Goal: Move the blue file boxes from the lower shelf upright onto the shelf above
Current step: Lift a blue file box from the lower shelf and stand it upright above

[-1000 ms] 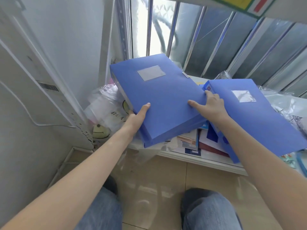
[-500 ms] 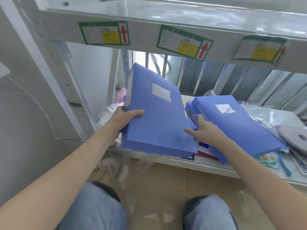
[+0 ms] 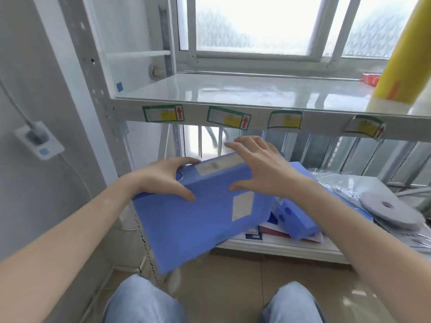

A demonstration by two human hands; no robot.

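While I crouch before the rack, the upper shelf (image 3: pixel 245 92) lies bare and glossy above me, with a yellow roll (image 3: pixel 405 54) standing at its right end. Below it the lower shelf (image 3: pixel 275 249) carries a second blue file box (image 3: pixel 300 220) lying flat on some papers. The blue file box (image 3: pixel 200 220) I am lifting hangs clear of that shelf, tilted, spine uppermost. My left hand (image 3: pixel 163 180) grips its upper left corner, thumb on the front face, fingers over the spine. My right hand (image 3: pixel 258 169) is spread over the spine's right part, fingers loose, not properly clamped. I should close that hand first, then raise the box past the labelled shelf edge (image 3: pixel 233 117), turn it upright, and set it down at the left, away from the roll.
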